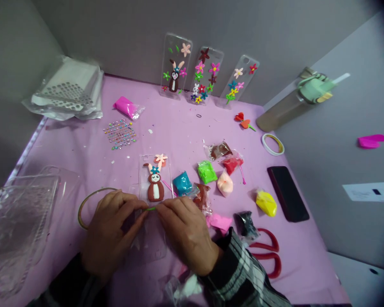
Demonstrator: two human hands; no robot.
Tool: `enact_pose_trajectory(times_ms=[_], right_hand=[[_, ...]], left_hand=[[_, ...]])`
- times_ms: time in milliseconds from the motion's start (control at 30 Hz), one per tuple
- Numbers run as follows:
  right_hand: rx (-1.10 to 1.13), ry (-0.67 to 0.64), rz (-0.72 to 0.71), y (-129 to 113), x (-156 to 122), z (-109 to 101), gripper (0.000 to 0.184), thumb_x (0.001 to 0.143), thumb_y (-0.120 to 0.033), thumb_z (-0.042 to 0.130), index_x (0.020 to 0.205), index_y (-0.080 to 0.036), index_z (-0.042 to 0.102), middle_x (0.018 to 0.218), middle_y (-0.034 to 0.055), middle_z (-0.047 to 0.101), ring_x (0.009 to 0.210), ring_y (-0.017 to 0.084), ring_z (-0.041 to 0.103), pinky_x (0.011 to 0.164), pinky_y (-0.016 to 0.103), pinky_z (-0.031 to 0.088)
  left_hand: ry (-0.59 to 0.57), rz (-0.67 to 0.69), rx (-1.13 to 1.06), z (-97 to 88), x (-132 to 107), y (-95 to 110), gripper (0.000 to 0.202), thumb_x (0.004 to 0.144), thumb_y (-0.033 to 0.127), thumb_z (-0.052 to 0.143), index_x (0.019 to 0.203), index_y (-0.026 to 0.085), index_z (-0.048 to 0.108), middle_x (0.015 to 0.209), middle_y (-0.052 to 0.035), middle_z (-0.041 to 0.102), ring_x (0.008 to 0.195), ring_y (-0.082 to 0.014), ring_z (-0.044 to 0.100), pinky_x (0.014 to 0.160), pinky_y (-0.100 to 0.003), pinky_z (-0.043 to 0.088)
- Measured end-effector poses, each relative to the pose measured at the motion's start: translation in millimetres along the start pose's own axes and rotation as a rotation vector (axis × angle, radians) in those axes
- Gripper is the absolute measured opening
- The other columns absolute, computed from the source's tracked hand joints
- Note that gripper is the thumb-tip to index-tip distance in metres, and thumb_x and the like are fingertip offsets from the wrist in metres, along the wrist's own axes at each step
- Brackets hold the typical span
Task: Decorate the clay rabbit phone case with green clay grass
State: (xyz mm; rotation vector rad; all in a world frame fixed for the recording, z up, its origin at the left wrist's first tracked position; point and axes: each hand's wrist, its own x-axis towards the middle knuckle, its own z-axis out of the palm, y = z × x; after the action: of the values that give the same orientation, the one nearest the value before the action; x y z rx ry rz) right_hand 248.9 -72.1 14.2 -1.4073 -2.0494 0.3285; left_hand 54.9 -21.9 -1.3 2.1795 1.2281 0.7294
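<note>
Between the fingertips of both my hands is a small piece of green clay (pixel 151 209). My left hand (pixel 113 226) pinches its left end, and my right hand (pixel 187 228) closes on its right end. Just beyond my fingers lies a clear phone case (pixel 144 187) bearing a brown clay rabbit (pixel 155 187) with a white belly, a teal flower and a peach flower (pixel 161 159). Right of it sit a teal clay packet (pixel 182 183), a bright green clay packet (pixel 207 172) and a peach clay lump (pixel 225 184).
Three decorated phone cases (pixel 208 76) lean on the back wall. Red-handled scissors (pixel 272 264), a black phone (pixel 288 194), a tape roll (pixel 273 144) and a bottle (pixel 278 111) line the right. Stacked clear cases (pixel 22 221) lie left, near a gem sheet (pixel 120 134).
</note>
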Motion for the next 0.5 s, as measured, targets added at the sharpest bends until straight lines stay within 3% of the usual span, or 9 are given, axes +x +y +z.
enact_pose_trajectory(times_ms=[267,500], right_hand=[[-0.052,-0.051,0.032,-0.3,1.7,1.2,0.026,0.107,-0.014,0.042,0.101,-0.015,0.068,0.093,0.0071,0.066,0.084,0.02,0.052,0.072,0.033,0.047],[-0.055,-0.081,0.055,-1.3,1.0,-0.4,0.026,0.106,-0.014,0.043,0.097,-0.015,0.068,0.092,0.0063,0.066,0.082,0.02,0.05,0.07,0.034,0.045]], left_hand=[[0.051,0.006,-0.003,-0.6,1.4,-0.6,0.009,0.095,0.03,0.061,0.094,0.026,0.069,0.088,-0.0004,0.067,0.088,-0.0237,0.058,0.083,-0.04,0.042],[0.014,-0.023,0.028,-3.5,3.1,2.0,0.01,0.094,0.032,0.061,0.09,0.027,0.069,0.088,-0.0015,0.069,0.088,-0.0248,0.06,0.084,-0.041,0.044]])
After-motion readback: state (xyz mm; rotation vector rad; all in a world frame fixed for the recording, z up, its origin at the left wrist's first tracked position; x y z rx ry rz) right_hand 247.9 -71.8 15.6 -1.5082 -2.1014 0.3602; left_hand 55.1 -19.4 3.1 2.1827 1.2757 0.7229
